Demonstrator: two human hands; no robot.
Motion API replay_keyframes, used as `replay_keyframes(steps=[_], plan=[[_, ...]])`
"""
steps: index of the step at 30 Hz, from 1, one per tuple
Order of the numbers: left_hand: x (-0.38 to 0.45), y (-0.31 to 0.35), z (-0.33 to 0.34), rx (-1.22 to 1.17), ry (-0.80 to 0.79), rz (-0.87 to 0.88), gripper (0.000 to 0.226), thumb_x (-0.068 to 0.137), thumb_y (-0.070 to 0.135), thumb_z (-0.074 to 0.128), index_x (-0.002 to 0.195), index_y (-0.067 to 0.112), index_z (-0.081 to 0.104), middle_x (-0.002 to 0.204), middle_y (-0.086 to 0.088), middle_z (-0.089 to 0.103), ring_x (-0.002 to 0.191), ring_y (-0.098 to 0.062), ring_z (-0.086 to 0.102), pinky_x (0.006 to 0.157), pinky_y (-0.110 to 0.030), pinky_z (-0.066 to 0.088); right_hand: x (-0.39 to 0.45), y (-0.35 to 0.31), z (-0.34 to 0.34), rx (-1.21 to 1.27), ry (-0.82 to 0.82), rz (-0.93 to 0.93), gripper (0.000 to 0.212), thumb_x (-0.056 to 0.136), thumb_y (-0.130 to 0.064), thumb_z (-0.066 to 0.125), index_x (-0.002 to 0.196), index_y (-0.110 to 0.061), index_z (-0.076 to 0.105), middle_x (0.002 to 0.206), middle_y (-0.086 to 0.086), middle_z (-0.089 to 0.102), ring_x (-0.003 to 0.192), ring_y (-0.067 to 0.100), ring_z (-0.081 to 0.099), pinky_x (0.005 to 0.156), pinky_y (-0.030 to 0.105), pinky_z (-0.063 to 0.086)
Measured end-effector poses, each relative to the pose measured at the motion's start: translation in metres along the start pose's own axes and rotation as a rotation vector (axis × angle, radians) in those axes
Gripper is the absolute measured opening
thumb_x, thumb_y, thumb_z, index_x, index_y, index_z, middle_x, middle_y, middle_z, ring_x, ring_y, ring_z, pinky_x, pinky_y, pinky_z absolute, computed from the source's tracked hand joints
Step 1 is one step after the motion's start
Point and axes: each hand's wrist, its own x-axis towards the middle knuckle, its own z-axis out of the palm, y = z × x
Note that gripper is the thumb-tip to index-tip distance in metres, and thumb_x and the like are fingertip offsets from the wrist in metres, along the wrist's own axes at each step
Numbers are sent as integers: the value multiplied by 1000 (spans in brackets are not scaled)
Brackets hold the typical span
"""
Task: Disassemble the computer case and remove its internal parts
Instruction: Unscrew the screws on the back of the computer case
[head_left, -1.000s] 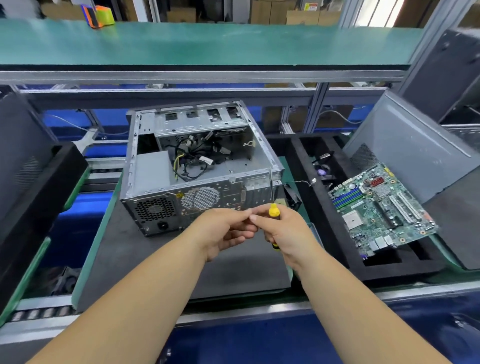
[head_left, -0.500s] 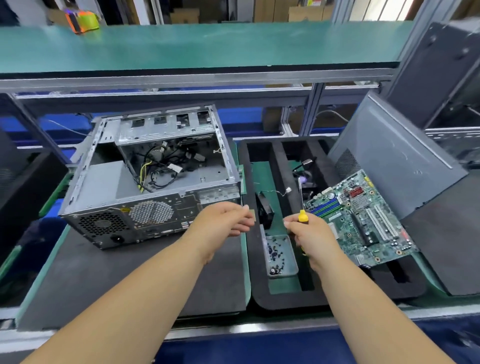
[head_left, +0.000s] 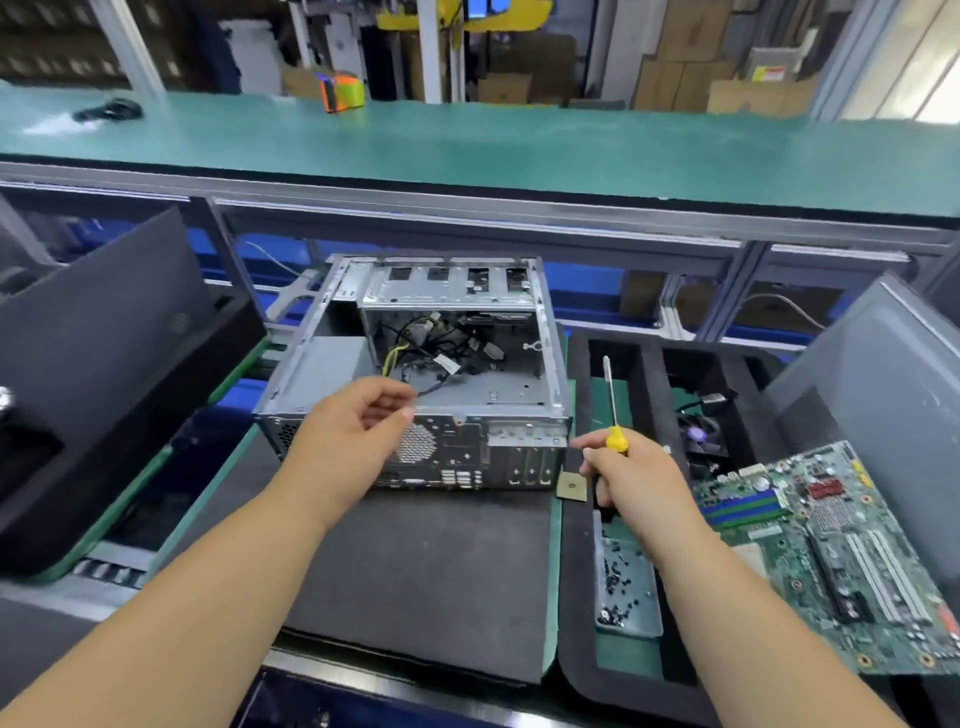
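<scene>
Case (head_left: 415, 364) sits open-side-up on the grey mat (head_left: 415, 571), rear panel facing you, with a tangle of cables (head_left: 431, 353) lying loose inside and the drive cage (head_left: 447, 283) along the far edge. Your left hand (head_left: 353, 441) is up in front of the near-left corner of the case, fingers loosely curled with thumb and forefinger a little apart, nothing in them as far as I can see. Can't tell if it's actually touching the metal or just hovering over it.

Your right hand (head_left: 634, 478) has its fingers wrapped around the screwdriver (head_left: 613, 410), yellow handle poking out the top of your fist and the shaft pointing up and away from you. It's over the black foam tray (head_left: 576, 597) just right of the case.

On the tray edge, between the case and your right hand, there's a small square chip (head_left: 571, 486) lying flat. Nearer to you in the tray is a metal dish (head_left: 626, 587) with a scatter of dark screws in it. The motherboard (head_left: 841, 551) lies across the right side of the tray, tilted, and a fan (head_left: 701, 434) sits in a far compartment. A grey side panel (head_left: 878, 405) leans at far right. There's also a black panel (head_left: 104, 338) off to the left.
</scene>
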Motion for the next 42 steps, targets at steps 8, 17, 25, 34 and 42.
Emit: replay_keyframes(steps=[8,17,25,34,42], plan=[[31,-52,-68,550,-48,138,41,85,35,70,125,30,62,130,4,57,126,-16,47,108,-30,34,6,-53,84,-300,-35,-331,24,93,-20,53,84,-42,57,116,-12,49,78,4,58,66,27,43],[48,-98,-95,782,-290,145,68,91,55,54,151,43,25,163,1,11,150,-21,-4,121,-36,8,7,-41,146,-478,91,-226,19,98,-29,53,113,-34,62,111,-11,48,76,1,54,62,28,39],[34,-119,-98,802,-291,264,80,92,44,58,154,38,8,164,4,-1,150,-15,-8,118,-26,6,-5,-45,157,-480,161,-140,34,99,-30,52,132,-28,57,132,-11,45,89,11,57,68,28,41],[0,-108,-97,756,-250,264,81,87,44,64,154,37,19,164,2,8,150,-14,-2,116,-25,4,-39,-33,141,-533,117,-128,34,99,-37,48,133,-35,52,131,-18,42,85,16,59,72,34,49],[-62,-89,-78,770,-233,229,85,86,46,63,154,37,15,164,2,5,150,-15,-3,119,-29,8,-71,-17,109,-484,86,-171,25,99,-31,50,122,-35,58,120,-16,45,82,16,60,70,35,49]])
